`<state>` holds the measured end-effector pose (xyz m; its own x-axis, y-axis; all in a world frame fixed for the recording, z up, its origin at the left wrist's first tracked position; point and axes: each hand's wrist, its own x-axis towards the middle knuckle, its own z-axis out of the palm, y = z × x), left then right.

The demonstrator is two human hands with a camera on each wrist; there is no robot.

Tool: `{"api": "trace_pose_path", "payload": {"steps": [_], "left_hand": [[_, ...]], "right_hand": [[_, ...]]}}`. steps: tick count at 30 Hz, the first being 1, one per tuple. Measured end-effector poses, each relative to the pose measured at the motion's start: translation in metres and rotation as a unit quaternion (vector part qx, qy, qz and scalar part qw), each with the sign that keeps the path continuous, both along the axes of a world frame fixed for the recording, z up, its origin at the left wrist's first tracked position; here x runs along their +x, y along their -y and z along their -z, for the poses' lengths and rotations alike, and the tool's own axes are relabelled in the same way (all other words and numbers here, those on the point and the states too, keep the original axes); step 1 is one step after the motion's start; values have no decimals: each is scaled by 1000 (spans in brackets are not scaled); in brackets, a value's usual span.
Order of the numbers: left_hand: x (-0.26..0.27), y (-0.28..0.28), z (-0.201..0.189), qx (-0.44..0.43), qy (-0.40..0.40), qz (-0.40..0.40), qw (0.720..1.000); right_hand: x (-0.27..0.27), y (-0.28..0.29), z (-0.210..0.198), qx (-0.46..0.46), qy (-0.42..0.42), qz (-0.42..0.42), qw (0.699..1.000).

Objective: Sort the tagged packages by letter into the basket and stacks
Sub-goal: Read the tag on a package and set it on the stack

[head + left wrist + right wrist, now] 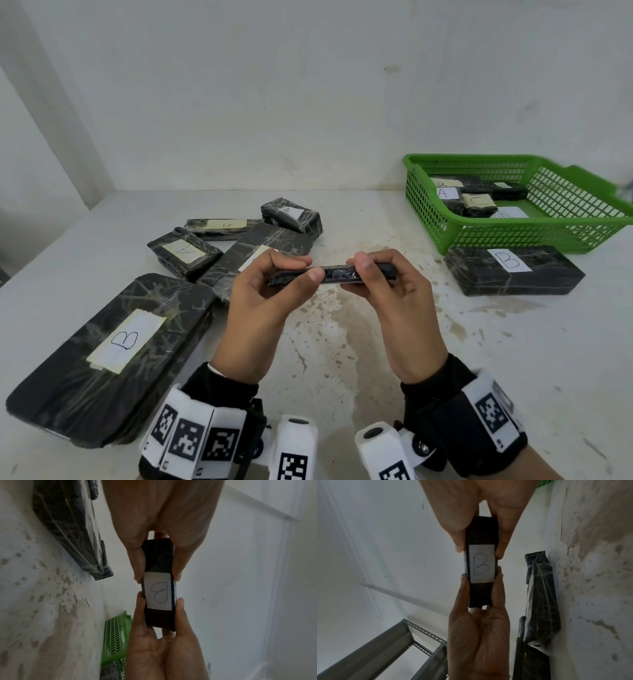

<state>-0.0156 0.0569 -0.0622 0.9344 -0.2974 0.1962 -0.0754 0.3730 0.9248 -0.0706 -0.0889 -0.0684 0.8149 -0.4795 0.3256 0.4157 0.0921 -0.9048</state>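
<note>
Both hands hold a small narrow black package [334,274] level above the middle of the table. My left hand [308,269] pinches its left end and my right hand [366,270] pinches its right end. The wrist views show its white tag reading B [158,592] [481,563], facing away from the head camera. A green basket [424,205] at the back right holds several packages tagged A, B and C. A black package tagged B [512,270] lies in front of the basket.
At the left lie a large B package [113,356], an A package [185,251], a small B package [291,216], a long flat one [222,226] and another [270,240] partly behind my left hand. A grey metal rack [393,642] stands beyond the table's left side.
</note>
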Motion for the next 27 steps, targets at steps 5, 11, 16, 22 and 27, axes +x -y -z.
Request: {"api": "trace_pose_path", "payload": {"steps": [5, 11, 16, 22, 27], "left_hand": [[0, -4, -3, 16, -4, 12, 1000], [-1, -4, -3, 53, -1, -5, 999], [-2, 0, -1, 42, -6, -19, 999], [1, -6, -2, 27, 12, 4, 1000], [3, -5, 0, -2, 11, 36, 999]], "right_hand": [[-3, -2, 0, -15, 9, -2, 1000], [-3, -4, 2, -17, 5, -1, 1000], [-2, -6, 4, -14, 6, -12, 1000], [-4, -8, 3, -22, 25, -14, 999], [-1, -5, 3, -6, 6, -5, 1000]]}}
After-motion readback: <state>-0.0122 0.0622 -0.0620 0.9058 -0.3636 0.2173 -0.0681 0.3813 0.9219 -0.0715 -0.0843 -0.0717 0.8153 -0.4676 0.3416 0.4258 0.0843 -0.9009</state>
